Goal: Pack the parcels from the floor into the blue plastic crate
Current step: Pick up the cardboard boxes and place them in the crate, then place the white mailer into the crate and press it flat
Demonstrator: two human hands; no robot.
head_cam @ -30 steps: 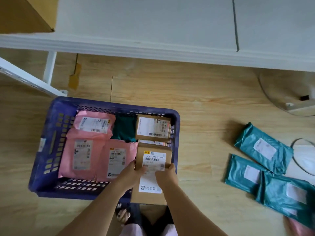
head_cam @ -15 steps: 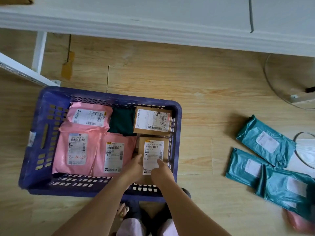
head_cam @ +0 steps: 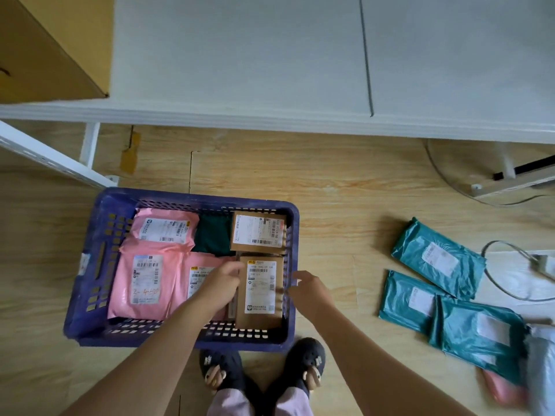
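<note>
Hands are both looking empty. Right hand (head_cam: 312, 291) is hovering just outside the right wall of the blue plastic crate (head_cam: 81, 313), fingers apart and relaxed, gripping nothing. Left hand (head_cam: 220, 288) is hanging inside the crate over a pink mailer (head_cam: 144, 280), fingers loosely curled, tips at the left edge of the cardboard box (head_cam: 261, 292); touching or not, cannot tell. That box is lying flat in the crate's near right corner, label up, long axis running away from the person.

Remaining parcels are lying on the floor (head_cam: 345, 229), all to the right of the crate. The nearest teal parcel (head_cam: 411, 298) is sitting right of the right hand's fingers, well apart from them. The far teal parcel (head_cam: 438, 259) is lying just beyond it, and the third teal parcel (head_cam: 480, 331) is overlapping its right end. A pink parcel (head_cam: 498, 388) is peeking out at the frame edge, blurred.

Judgement: the right hand is clearly the nearer one, so the next pick is probably calling for a rightward reach, with the left hand needing to cross the crate wall.
</note>
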